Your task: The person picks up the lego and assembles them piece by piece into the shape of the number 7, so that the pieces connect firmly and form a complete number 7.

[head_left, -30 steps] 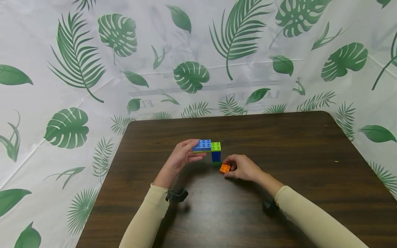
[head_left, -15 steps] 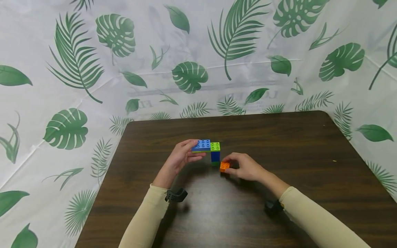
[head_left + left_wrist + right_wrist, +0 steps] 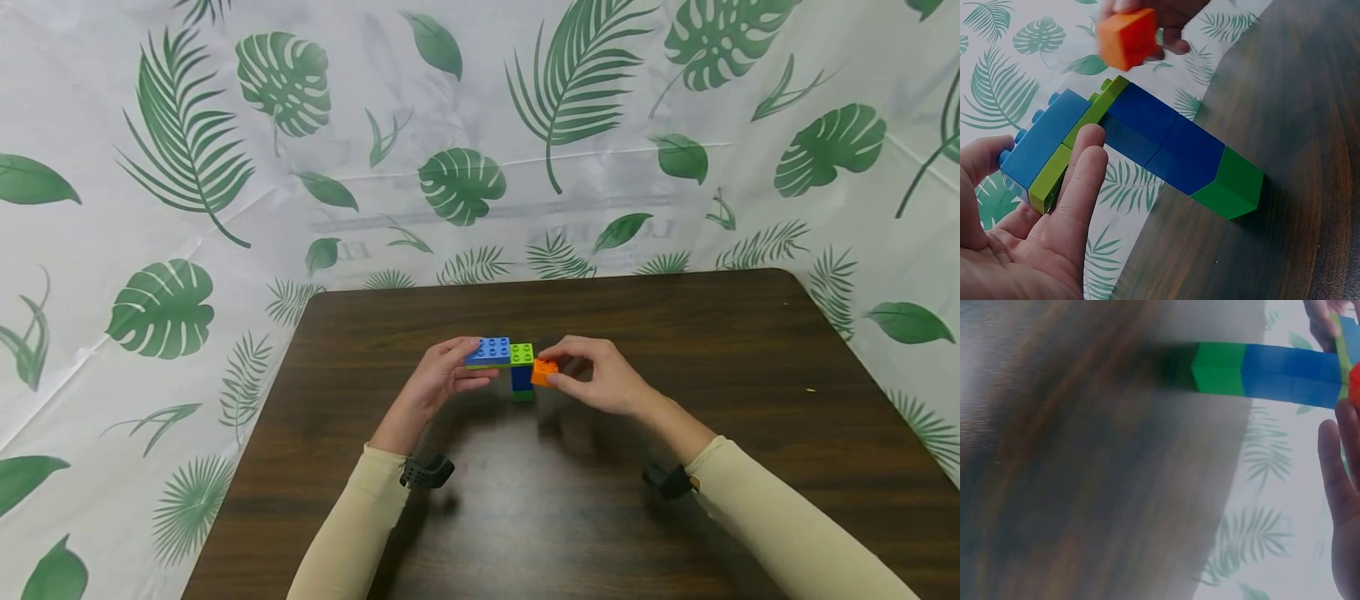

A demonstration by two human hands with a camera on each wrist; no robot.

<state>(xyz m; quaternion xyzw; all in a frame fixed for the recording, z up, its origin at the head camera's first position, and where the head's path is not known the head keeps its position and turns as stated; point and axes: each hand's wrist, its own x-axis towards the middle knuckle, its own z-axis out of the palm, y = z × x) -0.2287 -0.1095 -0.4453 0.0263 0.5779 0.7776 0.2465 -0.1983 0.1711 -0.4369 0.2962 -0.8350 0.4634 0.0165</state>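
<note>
A tower of toy building bricks stands on the table: a green brick at its foot, dark blue bricks above, then a lime green layer. On the left part of that layer, which juts out past the column, sits a lighter blue brick. My left hand grips this overhanging end, thumb on top and fingers underneath. Between thumb and fingertips, my right hand pinches a small orange brick. It is off the table, just right of the tower near its upper part.
The dark wood-grain table extends around both hands. A white sheet with green leaf prints hangs behind it. A tiny pale speck lies on the table at the right. Each wrist wears a dark strap.
My right hand has raised the orange brick from low beside the tower's foot to near its upper part. The left hand and the tower have stayed in place.
</note>
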